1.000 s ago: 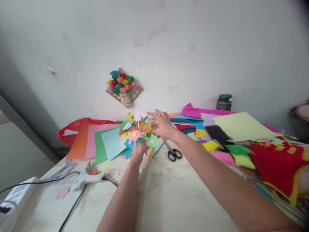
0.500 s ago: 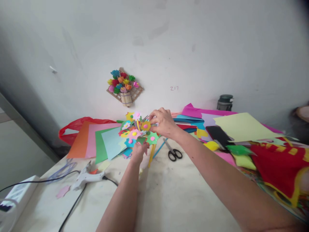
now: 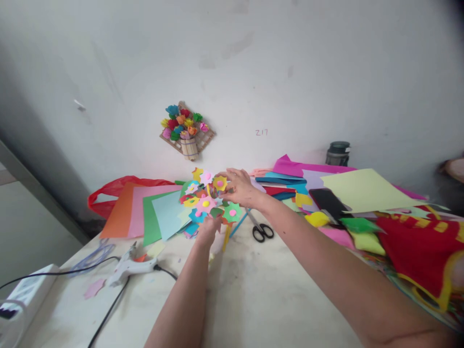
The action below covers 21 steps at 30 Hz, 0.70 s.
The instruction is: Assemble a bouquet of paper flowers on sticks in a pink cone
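Observation:
A bouquet of colourful paper flowers (image 3: 206,203) with round centres stands upright over the table. My left hand (image 3: 209,230) is closed round it from below; the stems inside the grip are mostly hidden. On the bouquet's right side, my right hand (image 3: 239,188) has its thumb and fingers curled at the edge of a yellow flower (image 3: 220,183) with a pink centre. A green flower (image 3: 232,212) hangs just below the right hand. Under the bouquet, yellow strips (image 3: 226,238) and a blue strip (image 3: 239,223) lie beside black-handled scissors (image 3: 262,232).
At left are a white glue gun (image 3: 130,266) with black cables, a power strip (image 3: 34,292) and coloured paper sheets (image 3: 119,212). On the right lie a phone (image 3: 328,203), felt pieces and a red cloth (image 3: 413,251). A flower decoration (image 3: 189,147) hangs on the wall.
My right hand has shifted slightly down and left at the bouquet. The flowers have turned and spread a little, the green one moving right. My left hand has stayed in place.

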{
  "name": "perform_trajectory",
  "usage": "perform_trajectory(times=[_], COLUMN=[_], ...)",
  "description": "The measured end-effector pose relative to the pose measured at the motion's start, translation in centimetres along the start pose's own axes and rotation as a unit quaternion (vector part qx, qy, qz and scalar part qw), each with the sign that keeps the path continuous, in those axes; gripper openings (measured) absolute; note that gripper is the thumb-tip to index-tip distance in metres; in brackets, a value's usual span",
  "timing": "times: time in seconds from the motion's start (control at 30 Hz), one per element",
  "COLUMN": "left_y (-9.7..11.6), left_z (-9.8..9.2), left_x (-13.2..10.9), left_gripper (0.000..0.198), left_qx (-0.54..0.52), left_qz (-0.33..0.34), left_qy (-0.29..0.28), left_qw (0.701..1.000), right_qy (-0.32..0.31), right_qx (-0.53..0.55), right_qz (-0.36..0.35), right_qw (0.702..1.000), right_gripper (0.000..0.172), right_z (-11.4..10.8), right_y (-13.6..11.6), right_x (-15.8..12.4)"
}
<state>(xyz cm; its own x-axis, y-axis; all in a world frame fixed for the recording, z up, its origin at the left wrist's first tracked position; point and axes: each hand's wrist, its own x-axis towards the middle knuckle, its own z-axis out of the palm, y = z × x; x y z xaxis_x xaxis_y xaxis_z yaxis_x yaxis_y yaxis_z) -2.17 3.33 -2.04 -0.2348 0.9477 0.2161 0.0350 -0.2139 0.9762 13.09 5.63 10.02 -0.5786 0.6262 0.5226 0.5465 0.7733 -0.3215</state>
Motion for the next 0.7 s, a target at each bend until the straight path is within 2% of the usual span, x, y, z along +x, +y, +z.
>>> perform_trajectory(times=[0.23, 0.4, 0.53, 0.63, 0.7], left_y=[0.5, -0.3, -0.8, -0.7, -0.4], left_z=[-0.2, -0.1, 0.1, 0.1, 0.2], left_x=[-0.3, 0.1, 0.5, 0.5, 0.4], left_gripper=[0.011, 0.005, 0.011, 0.016, 0.015], left_qx=[0.037, 0.026, 0.023, 0.013, -0.023], left_qz=[0.025, 0.033, 0.036, 0.033, 0.042], left_qy=[0.02, 0.017, 0.032, 0.035, 0.006], left_qw=[0.999, 0.999, 0.999, 0.999, 0.999], right_qy=[0.011, 0.015, 0.015, 0.05, 0.103], right_qx=[-0.021, -0.004, 0.024, 0.047, 0.046], right_qz=[0.004, 0.022, 0.02, 0.009, -0.023], right_qw=[1.0, 1.0, 0.999, 0.998, 0.993], right_gripper=[0.007, 0.003, 0.013, 0.017, 0.021], right_z=[0.4, 0.2, -0.8, -1.9, -2.8], right_y=[0.1, 0.1, 0.5, 0.9, 1.0], right_x=[0.0, -0.3, -0.4, -0.6, -0.7])
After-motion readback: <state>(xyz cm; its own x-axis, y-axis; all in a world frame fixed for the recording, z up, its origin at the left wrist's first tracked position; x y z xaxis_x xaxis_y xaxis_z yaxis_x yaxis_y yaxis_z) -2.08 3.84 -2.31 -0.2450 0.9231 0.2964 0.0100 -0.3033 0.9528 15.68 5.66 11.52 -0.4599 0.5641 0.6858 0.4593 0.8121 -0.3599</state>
